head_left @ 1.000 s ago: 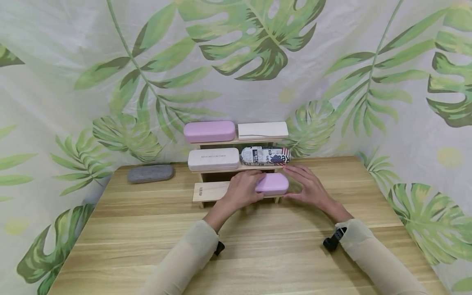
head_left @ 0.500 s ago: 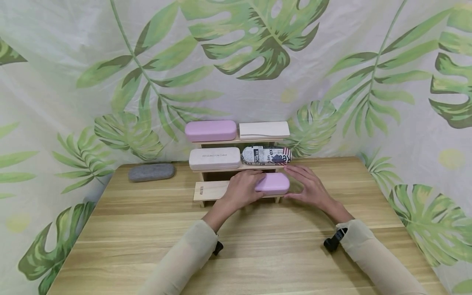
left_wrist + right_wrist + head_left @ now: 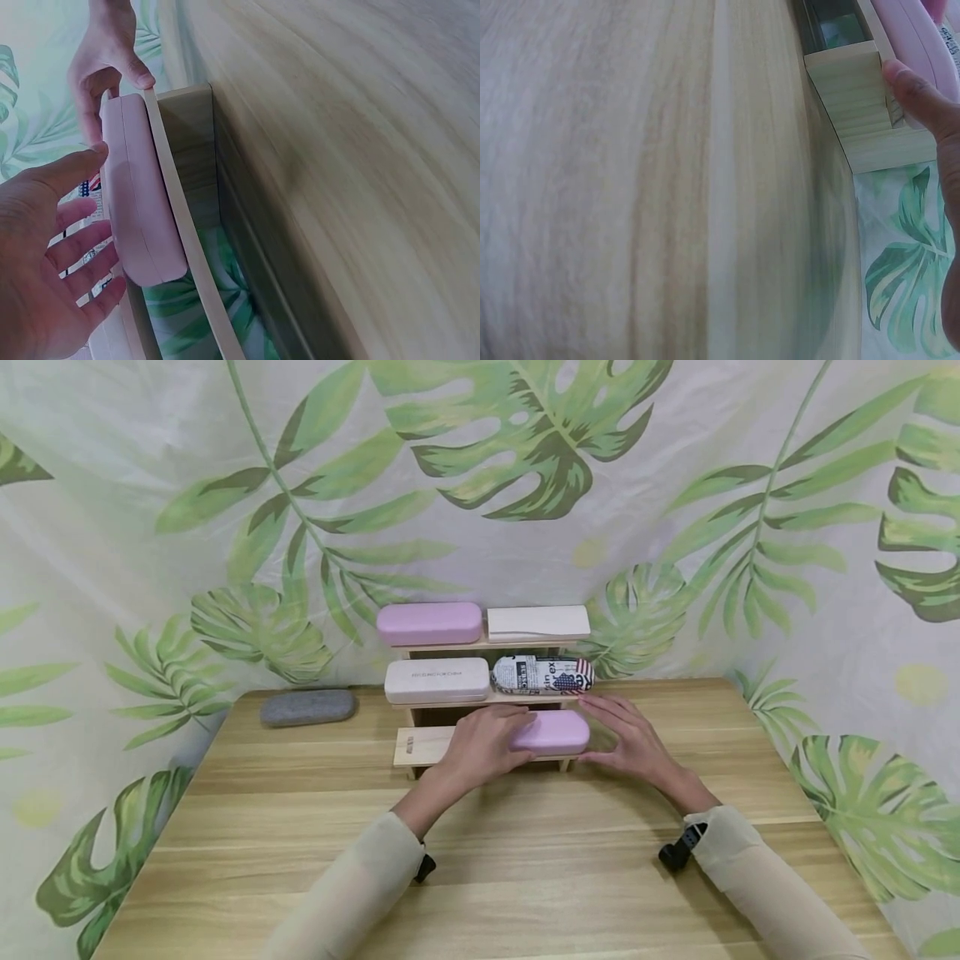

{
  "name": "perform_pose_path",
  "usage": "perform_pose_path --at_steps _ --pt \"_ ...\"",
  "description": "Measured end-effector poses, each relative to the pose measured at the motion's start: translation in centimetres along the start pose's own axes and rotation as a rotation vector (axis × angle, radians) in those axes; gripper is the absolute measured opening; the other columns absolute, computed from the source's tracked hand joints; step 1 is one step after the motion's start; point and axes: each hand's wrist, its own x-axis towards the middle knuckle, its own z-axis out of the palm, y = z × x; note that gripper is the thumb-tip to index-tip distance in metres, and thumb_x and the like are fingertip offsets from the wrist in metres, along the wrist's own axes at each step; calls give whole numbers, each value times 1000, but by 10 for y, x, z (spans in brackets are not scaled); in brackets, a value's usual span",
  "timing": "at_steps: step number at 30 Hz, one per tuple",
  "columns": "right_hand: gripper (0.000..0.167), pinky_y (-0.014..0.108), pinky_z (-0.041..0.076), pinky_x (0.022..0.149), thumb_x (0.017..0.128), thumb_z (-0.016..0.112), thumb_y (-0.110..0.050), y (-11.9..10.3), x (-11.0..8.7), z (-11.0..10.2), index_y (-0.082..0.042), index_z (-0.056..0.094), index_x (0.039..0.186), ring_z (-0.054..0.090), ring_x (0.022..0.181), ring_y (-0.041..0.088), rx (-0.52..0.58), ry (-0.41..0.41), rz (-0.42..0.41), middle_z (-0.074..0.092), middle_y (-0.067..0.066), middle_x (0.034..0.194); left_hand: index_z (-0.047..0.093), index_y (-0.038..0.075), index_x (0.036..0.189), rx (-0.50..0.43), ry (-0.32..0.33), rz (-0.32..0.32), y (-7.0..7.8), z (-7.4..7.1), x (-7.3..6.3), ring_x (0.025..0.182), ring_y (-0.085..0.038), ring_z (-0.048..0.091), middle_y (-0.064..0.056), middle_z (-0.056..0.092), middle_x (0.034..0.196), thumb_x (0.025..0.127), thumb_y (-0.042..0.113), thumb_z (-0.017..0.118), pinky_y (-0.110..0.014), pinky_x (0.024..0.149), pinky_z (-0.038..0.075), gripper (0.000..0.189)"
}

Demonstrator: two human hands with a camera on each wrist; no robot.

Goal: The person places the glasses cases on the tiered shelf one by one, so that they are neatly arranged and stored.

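Observation:
A lilac glasses case [image 3: 557,732] lies on the right half of the lowest tier of a three-tier wooden stand [image 3: 423,746]. Over the case's left part is my left hand [image 3: 483,743]; in the left wrist view its fingers [image 3: 82,244] are spread and relaxed, with the thumb tip right at the case's upper edge. At the case's right end, my right hand [image 3: 626,739] has its thumb [image 3: 915,90] against the end of the tier. Its other fingers extend toward the middle tier, fairly straight in the head view.
The middle tier holds a white glasses case [image 3: 437,681] and a newspaper-print case [image 3: 543,675]. Up top sit another lilac case [image 3: 429,623] and a white flap case [image 3: 538,622]. A grey case [image 3: 307,707] lies at the back left of the wooden table [image 3: 540,877].
My left hand has shifted slightly left along the lilac case, uncovering a little more of it. The case and my right hand have stayed in place.

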Motion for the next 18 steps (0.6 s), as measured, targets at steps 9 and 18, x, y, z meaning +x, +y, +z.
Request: perform_pose_path --at_steps 9,18 --pt "108 43 38 121 53 104 -33 0 1 0 -3 60 147 58 130 44 10 13 -4 60 16 150 75 19 133 -24 31 -6 -10 -12 -15 118 -22 72 -2 75 132 80 44 93 -38 89 61 62" --pt "108 43 38 121 54 103 -33 1 -1 1 -3 60 148 58 131 44 4 8 -5 60 16 151 77 18 130 -47 81 26 -19 -28 -31 115 -24 73 -3 76 128 77 45 95 -39 81 62 62"
